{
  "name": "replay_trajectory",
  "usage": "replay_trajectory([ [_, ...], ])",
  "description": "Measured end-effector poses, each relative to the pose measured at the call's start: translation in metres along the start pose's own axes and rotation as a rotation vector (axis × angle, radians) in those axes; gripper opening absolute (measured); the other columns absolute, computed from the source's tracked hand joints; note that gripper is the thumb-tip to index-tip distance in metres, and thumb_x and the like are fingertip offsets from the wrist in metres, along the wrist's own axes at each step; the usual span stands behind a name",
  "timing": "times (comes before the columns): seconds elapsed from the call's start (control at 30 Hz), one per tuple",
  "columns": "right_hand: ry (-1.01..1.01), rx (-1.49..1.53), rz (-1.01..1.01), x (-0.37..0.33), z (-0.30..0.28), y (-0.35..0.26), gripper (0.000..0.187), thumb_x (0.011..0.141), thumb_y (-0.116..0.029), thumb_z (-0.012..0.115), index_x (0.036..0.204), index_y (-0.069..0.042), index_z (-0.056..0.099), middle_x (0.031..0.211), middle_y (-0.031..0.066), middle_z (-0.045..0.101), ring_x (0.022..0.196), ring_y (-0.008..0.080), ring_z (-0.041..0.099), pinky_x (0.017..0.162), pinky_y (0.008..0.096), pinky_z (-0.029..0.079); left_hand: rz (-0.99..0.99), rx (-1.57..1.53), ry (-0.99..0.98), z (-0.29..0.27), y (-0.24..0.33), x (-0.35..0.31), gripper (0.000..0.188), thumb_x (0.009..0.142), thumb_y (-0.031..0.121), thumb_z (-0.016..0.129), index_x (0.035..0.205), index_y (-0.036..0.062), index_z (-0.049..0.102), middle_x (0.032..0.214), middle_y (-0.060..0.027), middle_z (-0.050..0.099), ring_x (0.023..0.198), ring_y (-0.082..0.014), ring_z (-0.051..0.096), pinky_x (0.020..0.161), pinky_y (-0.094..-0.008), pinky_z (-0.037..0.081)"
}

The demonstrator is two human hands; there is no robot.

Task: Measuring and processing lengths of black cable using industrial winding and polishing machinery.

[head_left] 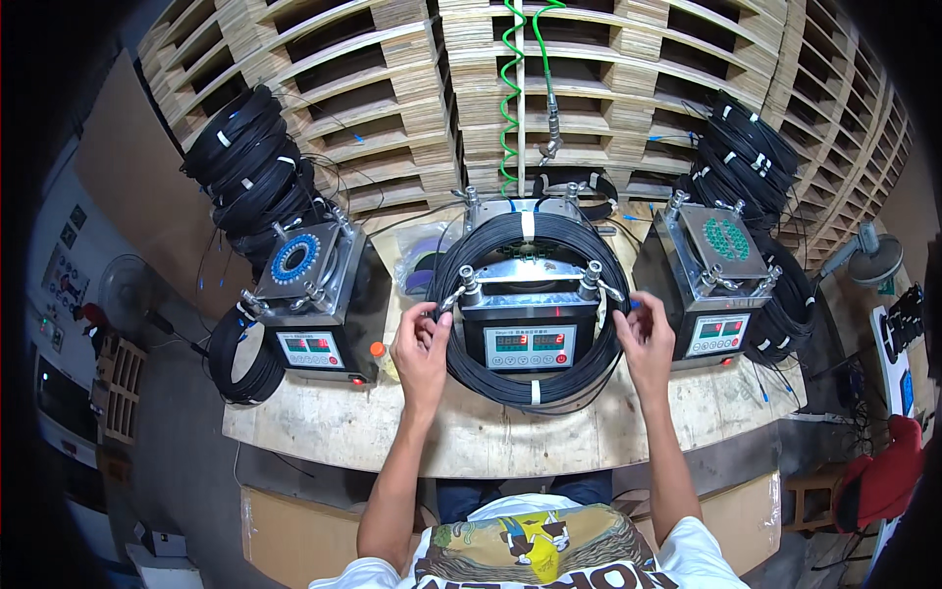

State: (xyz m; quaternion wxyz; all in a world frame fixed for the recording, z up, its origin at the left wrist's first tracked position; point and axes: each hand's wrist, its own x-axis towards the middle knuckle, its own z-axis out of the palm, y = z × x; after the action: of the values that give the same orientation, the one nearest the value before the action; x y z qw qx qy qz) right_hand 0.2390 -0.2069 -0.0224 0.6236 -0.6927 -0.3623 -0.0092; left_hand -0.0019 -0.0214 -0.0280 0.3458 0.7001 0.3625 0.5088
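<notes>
- Printed T-shirt [535, 550] nearest cam, lower edge.
- L hand [424, 344]: fingers curled at L side of black cable coil [491, 384], fingertips by front-L lever [453, 297]; can't tell if gripping coil, lever or neither.
- R hand [646, 342]: thumb + fingers bent at coil's R side, near front-R lever [613, 294] & blue tip [635, 305]; firm grip or light touch, can't tell.
- Coil loc: around ctr machine [531, 348], below its front panel, white ties on.
- Done, I'd judge: coil's in place, panel lit.
- Left, prob.: most of the batch, w/ tall cable stacks L [245, 162] & R [743, 157]; can't tell if those are finished.
- L machine [306, 310] w/ blue ring [273, 259], R machine [711, 302] w/ green pieces [726, 239]: both lit, no hand near.
</notes>
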Motion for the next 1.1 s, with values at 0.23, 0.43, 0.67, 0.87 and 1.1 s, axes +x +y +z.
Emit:
replay_trajectory([
  [0.23,-0.041,-0.037,-0.027,0.029,-0.001,0.001,0.021,0.085,-0.01,0.079,0.086,0.005,0.064,0.062,0.001,0.048,0.057,0.0074,0.039,0.052,0.0256,0.035,0.133,0.001,-0.145,-0.007,-0.001,0.025,0.017,0.091,0.012,0.073,0.099,-0.002,0.067,0.075,-0.0041,0.062,0.064,-0.0092,0.05,0.059,-0.026,0.042],
  [0.43,-0.072,0.071,-0.063,0.055,-0.012,0.01,0.02,0.095,-0.019,0.067,0.087,-0.001,0.064,0.067,-0.0043,0.05,0.062,0.0036,0.04,0.055,0.0231,0.03,0.108,-0.093,-0.141,-0.018,-0.008,0.06,0.017,0.095,0.018,0.068,0.098,0.0016,0.067,0.075,0.0036,0.056,0.067,-0.0041,0.046,0.058,-0.0222,0.037],
  [0.67,-0.331,0.114,0.054,0.207,0.041,0.064,0.03,0.101,-0.032,0.059,0.108,-0.004,0.066,0.069,-0.0005,0.059,0.054,0.0055,0.05,0.045,0.0223,0.037,-0.297,-0.257,-0.347,0.047,-0.042,0.192,0.04,0.101,0.042,0.059,0.114,0.0039,0.063,0.078,-0.0002,0.06,0.062,-0.0068,0.051,0.055,-0.0221,0.041],
  [0.87,-0.552,0.306,0.445,0.25,0.095,0.085,0.031,0.101,-0.037,0.06,0.11,-0.007,0.06,0.069,-0.0034,0.055,0.053,0.0045,0.044,0.048,0.0203,0.033,-0.512,-0.471,-0.627,0.096,-0.088,0.244,0.031,0.099,0.039,0.064,0.097,0.0089,0.059,0.072,0.0013,0.056,0.057,-0.0046,0.047,0.048,-0.0187,0.038],
  [1.1,-0.584,0.514,0.573,0.254,0.094,0.097,0.029,0.1,-0.033,0.063,0.082,-0.011,0.056,0.065,-0.0036,0.054,0.051,0.0053,0.043,0.043,0.0209,0.031,-0.457,-0.786,-0.581,0.114,-0.106,0.243,0.022,0.097,0.025,0.068,0.098,0.0079,0.055,0.078,-0.0023,0.061,0.062,-0.005,0.052,0.05,-0.0171,0.041],
])
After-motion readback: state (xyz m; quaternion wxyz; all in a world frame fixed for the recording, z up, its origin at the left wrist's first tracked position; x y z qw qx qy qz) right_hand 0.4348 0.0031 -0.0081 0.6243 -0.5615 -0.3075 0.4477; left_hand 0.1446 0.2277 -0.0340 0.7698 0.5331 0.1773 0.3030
